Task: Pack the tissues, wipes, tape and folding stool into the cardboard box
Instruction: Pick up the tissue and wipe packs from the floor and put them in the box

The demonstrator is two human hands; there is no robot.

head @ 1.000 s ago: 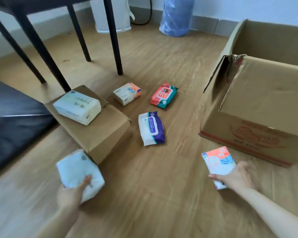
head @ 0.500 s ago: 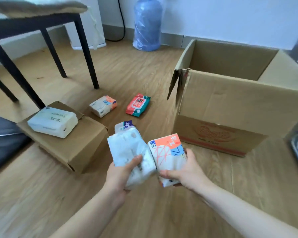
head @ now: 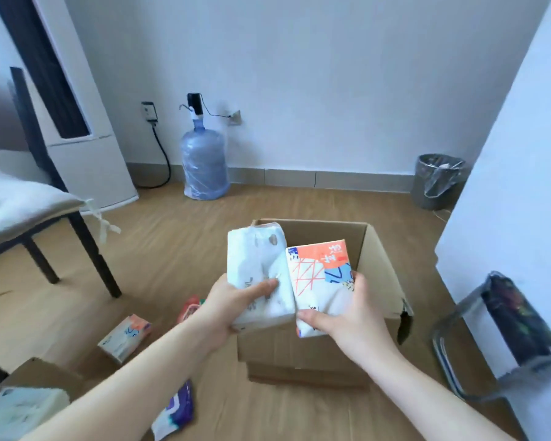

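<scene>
While over cardboard box (head: 376, 249), left hand (head: 233, 303) grips white tissue pack (head: 258, 275), right hand (head: 347, 316) patterned pack (head: 322, 275) (two packs total).

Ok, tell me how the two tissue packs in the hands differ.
The left hand holds a plain white tissue pack, while the right hand holds an orange-topped tissue pack printed with red lines and blue shapes. The white pack looks puffier and reaches higher; the orange-topped one looks flatter and squarer. Both are soft packs held side by side, touching, over the cardboard box.

Bright even daylight, soft faint shadows, wide-angle bending at edges, motion blur in the lower corners
</scene>
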